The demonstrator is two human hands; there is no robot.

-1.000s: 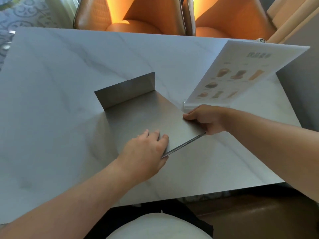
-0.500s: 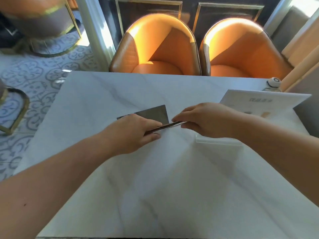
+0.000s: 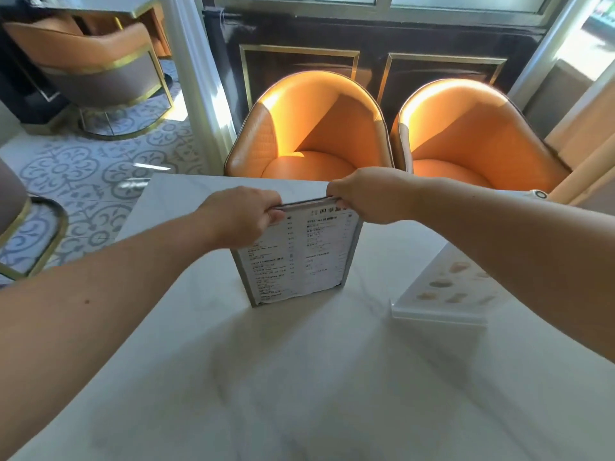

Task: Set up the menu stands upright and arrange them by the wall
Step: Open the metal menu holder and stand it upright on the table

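A metal menu stand [image 3: 301,257] stands upright on the white marble table [image 3: 299,377], its printed text menu facing me. My left hand [image 3: 243,216] grips its top left corner and my right hand [image 3: 369,194] grips its top right corner. A clear acrylic menu stand [image 3: 446,287] with pictures of food stands to the right, partly hidden behind my right forearm.
Two orange armchairs [image 3: 312,134] [image 3: 472,138] sit at the table's far side. A beige wall [image 3: 585,174] runs along the right edge, with a small white round object [image 3: 539,194] by it. A grey chair [image 3: 20,221] stands at left.
The metal stand lay flat with its back plate up; both hands have lifted its edge and tipped it upright, so the menu face now shows. The camera view has tilted up.
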